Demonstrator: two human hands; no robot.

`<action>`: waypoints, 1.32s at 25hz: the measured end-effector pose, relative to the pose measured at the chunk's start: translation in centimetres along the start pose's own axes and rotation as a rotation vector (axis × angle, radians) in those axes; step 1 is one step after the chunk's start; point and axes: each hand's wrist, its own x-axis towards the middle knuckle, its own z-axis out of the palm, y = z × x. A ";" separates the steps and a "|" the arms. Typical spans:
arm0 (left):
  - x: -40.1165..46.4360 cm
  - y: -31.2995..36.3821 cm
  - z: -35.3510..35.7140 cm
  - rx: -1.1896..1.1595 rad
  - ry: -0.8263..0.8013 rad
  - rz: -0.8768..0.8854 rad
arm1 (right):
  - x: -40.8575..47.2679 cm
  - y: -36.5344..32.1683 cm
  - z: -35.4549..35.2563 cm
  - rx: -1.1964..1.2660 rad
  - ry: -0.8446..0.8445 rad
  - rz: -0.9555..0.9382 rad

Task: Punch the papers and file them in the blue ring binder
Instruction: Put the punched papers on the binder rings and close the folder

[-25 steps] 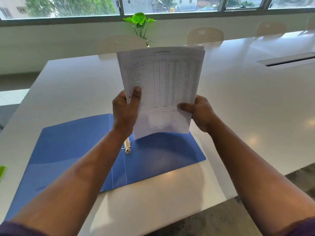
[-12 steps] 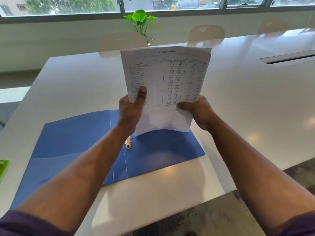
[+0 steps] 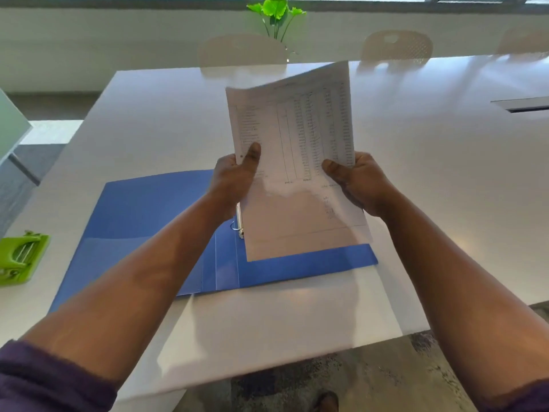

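1. Blue binder [image 3: 142,221] lies open on the white table [image 3: 445,179], its rings [image 3: 239,224] just left of the papers' lower edge.
2. The papers [image 3: 297,162] are held tilted above the binder's right half, printed side toward the camera.
3. Left hand [image 3: 234,176] pinches their left edge, thumb on front.
4. Right hand [image 3: 361,182] pinches the right edge likewise.
5. A green punch [image 3: 19,257] sits well left, by the table's edge.
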 end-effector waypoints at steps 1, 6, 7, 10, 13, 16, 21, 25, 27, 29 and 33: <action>-0.2 -0.5 -0.8 0.075 -0.021 -0.026 | -0.1 0.4 0.3 -0.026 0.001 0.017; -1.6 -3.2 -4.6 0.189 -0.174 -0.116 | -0.3 1.1 1.3 -0.167 -0.029 0.058; -1.8 -3.6 -5.1 0.227 -0.194 -0.142 | -0.3 1.1 1.3 -0.186 -0.029 0.066; -2.2 -4.6 -5.7 0.238 -0.242 -0.192 | -0.1 1.0 1.6 -0.233 -0.009 0.070; -2.6 -4.9 -5.8 0.224 -0.277 -0.201 | 0.2 0.9 1.9 -0.231 0.017 0.053; -2.4 -5.2 -5.7 0.208 -0.260 -0.215 | 0.6 0.7 2.1 -0.276 0.029 0.045; -2.4 -5.7 -5.3 0.194 -0.210 -0.205 | 0.8 0.4 2.3 -0.252 0.018 0.040; -2.1 -5.6 -5.3 0.214 -0.206 -0.202 | 1.1 0.2 2.6 -0.288 0.008 0.033; -1.9 -5.6 -5.4 0.222 -0.215 -0.216 | 1.2 -0.1 2.7 -0.305 0.004 0.018; -1.8 -5.5 -5.3 0.226 -0.219 -0.230 | 1.3 -0.3 2.8 -0.317 -0.003 0.014; -1.5 -5.5 -5.0 0.248 -0.212 -0.259 | 1.3 -0.1 2.5 -0.334 0.004 0.025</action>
